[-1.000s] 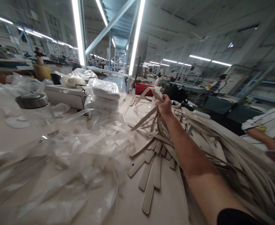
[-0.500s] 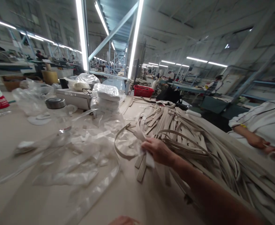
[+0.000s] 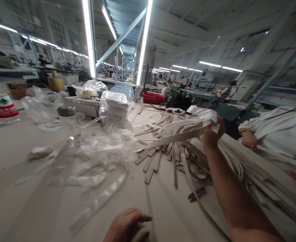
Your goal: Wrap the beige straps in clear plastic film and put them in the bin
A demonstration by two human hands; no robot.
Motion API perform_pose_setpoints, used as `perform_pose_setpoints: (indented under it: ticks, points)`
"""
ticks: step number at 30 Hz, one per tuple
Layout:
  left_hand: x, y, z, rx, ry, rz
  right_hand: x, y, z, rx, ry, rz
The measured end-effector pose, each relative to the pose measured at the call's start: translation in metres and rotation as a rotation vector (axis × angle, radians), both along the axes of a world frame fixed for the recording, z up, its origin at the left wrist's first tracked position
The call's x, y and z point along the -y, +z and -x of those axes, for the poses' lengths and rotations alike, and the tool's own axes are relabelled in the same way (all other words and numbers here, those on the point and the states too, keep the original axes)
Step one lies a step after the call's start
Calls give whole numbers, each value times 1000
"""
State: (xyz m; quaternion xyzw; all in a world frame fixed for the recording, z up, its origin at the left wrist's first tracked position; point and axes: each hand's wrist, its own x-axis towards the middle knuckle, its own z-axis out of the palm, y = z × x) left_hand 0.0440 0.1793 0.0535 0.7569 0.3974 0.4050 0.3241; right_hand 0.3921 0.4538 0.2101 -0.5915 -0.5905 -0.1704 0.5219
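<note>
Beige straps (image 3: 175, 137) gripped in right hand (image 3: 213, 129), left hand (image 3: 127, 223) lower, apart

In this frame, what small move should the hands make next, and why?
Perhaps lower the right hand toward the left hand, so both can steady the long strap. The right hand holds that strap and something white above the pile of straps, the strap's length slanting across them; the left hand is low over the table, apart from it.

Left of the strap pile (image 3: 163, 148) lie plastic sleeves (image 3: 95, 158), a jar (image 3: 68, 122) behind them.
</note>
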Motion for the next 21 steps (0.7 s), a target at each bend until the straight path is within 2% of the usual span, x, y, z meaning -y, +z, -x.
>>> perform_pose_setpoints:
  ticks: [2,5,7,8,10,14,17,21]
  points:
    - [-1,1,0,-15,-33,35,3,-24,8,113,187,150]
    - [0,2,1,-6,-46,29,17,-69,31,296,536,462]
    - [1,0,1,-6,-18,18,25,-89,42,362,701,631]
    - [1,-1,1,-6,-7,21,28,-93,44,369,753,691]
    - [0,-5,0,17,-14,19,31,-89,43,342,834,784]
    - [-2,-10,1,112,8,63,26,-57,35,171,960,849]
    - [-2,-9,1,112,24,121,8,-34,40,-18,909,668]
    - [0,-7,0,69,22,99,-42,-16,71,-189,659,349]
